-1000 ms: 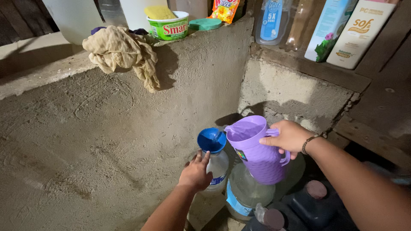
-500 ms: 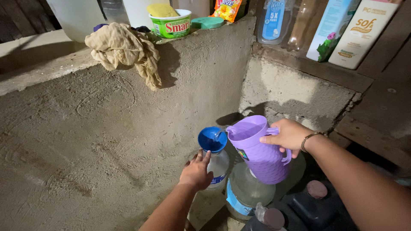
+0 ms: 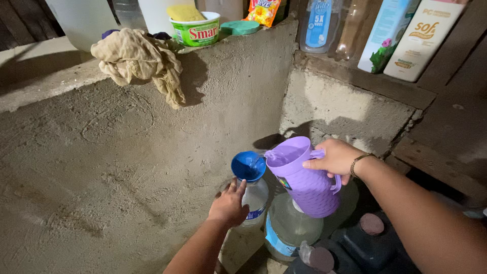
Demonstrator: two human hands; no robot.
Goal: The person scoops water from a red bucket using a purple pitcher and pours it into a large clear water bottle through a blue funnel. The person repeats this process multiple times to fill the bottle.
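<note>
Concrete wall (image 3: 127, 167) — rough and grey, filling the left and centre of the view; its top ledge carries a crumpled beige cloth (image 3: 139, 61) that hangs over the edge, a green tub (image 3: 197, 31) with a yellow sponge (image 3: 185, 12) in it, and a round teal lid (image 3: 240, 27). Stone shelf (image 3: 355, 76), upper right, bearing several upright bottles and cartons. Large clear water jug (image 3: 289, 228), low in the corner, just beside a dark container with a pinkish cap (image 3: 372, 224). Purple pitcher (image 3: 304, 175) — tilted, spout toward the funnel; the right hand (image 3: 332, 158) is closed around its handle. Small clear bottle (image 3: 253, 200), upright beside the jug, with the left hand (image 3: 229, 205) wrapped about its side, fingers against the plastic. Blue funnel (image 3: 248, 166) seated in the bottle's neck, just left of the pitcher's spout.
</note>
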